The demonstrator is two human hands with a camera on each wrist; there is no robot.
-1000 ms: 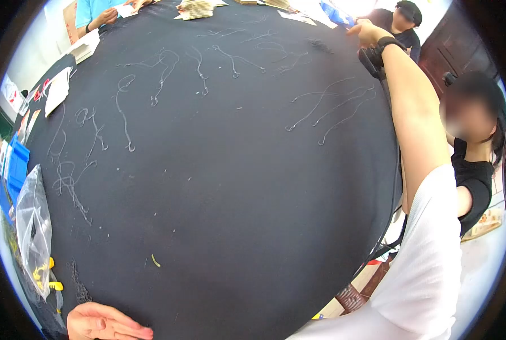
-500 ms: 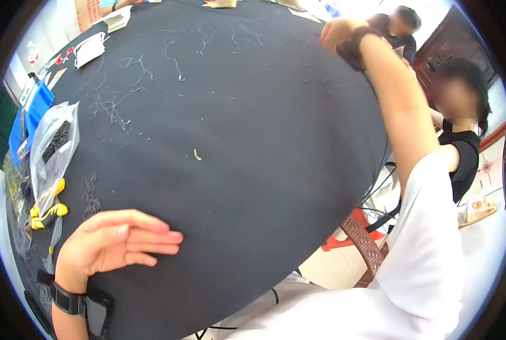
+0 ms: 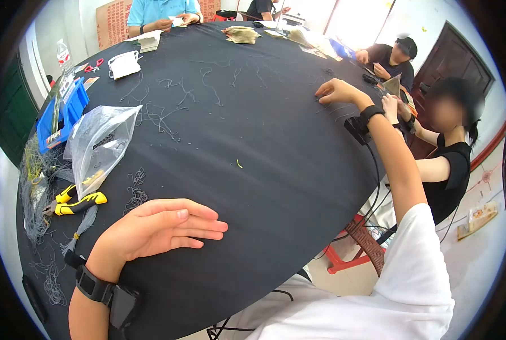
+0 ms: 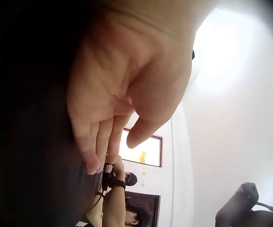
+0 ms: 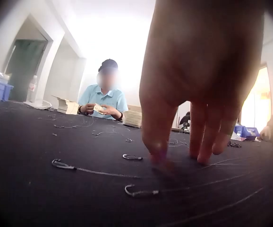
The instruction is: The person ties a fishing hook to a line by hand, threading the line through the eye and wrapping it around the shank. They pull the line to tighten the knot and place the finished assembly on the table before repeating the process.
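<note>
My left hand (image 3: 165,229) rests near the front of the black table, fingers extended together and thumb along the top; its palm fills much of the left wrist view. At the far right my right hand (image 3: 340,92) hangs low over the table, fingers loosely bent downward. In the right wrist view its fingertips (image 5: 202,158) point down among fishing hooks on thin lines. One fishing hook (image 5: 139,191) lies just in front of the hand, another fishing hook (image 5: 63,164) farther left, and a third hook (image 5: 132,157) close to the thumb. Nothing shows between the fingers of either hand.
Yellow-black pliers (image 3: 80,207), a clear plastic bag (image 3: 103,147) and a blue bin (image 3: 63,113) stand at the left. More hooked lines (image 3: 159,122) lie across the middle. Across sit people beside a card stack (image 3: 241,35); another person (image 3: 445,136) sits close at my right.
The head view has tilted up, showing more of the room. My left hand has come fully into view. My right hand has come back from the table's far edge to the hooks on the right.
</note>
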